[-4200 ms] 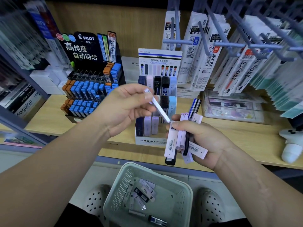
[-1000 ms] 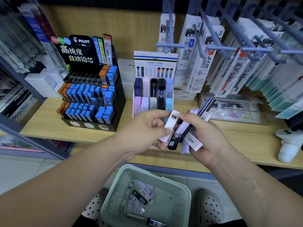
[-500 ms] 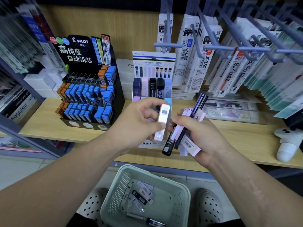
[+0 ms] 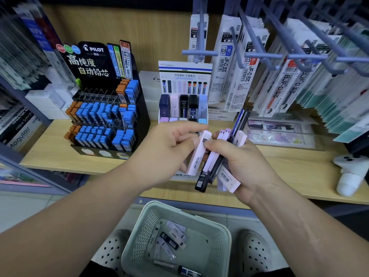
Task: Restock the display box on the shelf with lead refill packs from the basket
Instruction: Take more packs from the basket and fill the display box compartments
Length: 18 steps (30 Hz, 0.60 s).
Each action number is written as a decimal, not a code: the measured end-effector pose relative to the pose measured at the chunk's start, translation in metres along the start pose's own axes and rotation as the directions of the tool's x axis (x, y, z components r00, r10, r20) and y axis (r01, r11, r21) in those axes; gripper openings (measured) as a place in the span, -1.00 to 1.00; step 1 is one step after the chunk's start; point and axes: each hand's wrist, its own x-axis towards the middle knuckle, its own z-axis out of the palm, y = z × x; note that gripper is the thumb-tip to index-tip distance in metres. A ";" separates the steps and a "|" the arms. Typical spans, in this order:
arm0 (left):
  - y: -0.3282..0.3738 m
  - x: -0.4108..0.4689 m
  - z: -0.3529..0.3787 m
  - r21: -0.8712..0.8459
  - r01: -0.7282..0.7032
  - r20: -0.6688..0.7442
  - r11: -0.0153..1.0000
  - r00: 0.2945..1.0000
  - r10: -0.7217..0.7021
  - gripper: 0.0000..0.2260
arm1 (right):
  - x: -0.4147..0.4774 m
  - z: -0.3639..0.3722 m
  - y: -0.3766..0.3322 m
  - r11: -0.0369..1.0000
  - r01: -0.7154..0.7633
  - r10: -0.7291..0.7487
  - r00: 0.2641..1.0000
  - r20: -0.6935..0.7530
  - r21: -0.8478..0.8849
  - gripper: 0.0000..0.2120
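The white Tombow display box (image 4: 184, 80) stands on the wooden shelf (image 4: 299, 176), with rows of lead refill packs in it; my hands hide its front. My right hand (image 4: 239, 164) grips a fanned bunch of lead refill packs (image 4: 221, 166) in pink, white, black and blue. My left hand (image 4: 165, 152) holds one pale pink pack (image 4: 198, 154) beside that bunch, and my right thumb touches it. On the floor below, the pale green basket (image 4: 219, 232) holds several more packs (image 4: 169, 240).
A black Pilot lead display (image 4: 103, 108) stands left of the box. Pen refill packets (image 4: 249, 66) hang on blue hooks above right. A white controller (image 4: 351, 172) lies on the shelf's right end. My two white clogs (image 4: 253, 250) flank the basket.
My left hand has brought the single pale pack down and right against the bunch in my right hand; half a second ago it held that pack upright, apart from the bunch.
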 end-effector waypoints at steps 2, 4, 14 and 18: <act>-0.002 0.002 -0.002 -0.034 -0.025 -0.006 0.999 1.000 0.025 -0.76 | 0.000 0.000 0.001 1.000 0.003 -0.003 1.000 0.014 0.015 -0.68; -0.004 0.005 -0.003 -0.067 -0.047 -0.011 0.997 0.999 0.046 -0.79 | -0.002 0.001 0.000 1.000 -0.006 0.005 1.000 0.028 0.029 -0.73; -0.008 0.026 -0.020 -0.241 0.004 -0.165 0.970 0.985 -0.045 -0.87 | -0.001 -0.001 -0.003 0.997 -0.042 0.041 0.999 0.017 0.062 -0.80; -0.003 0.043 -0.048 -0.169 -0.082 -0.384 0.982 0.923 0.011 -0.87 | 0.001 -0.004 -0.004 0.996 -0.057 0.057 0.998 -0.003 0.064 -0.76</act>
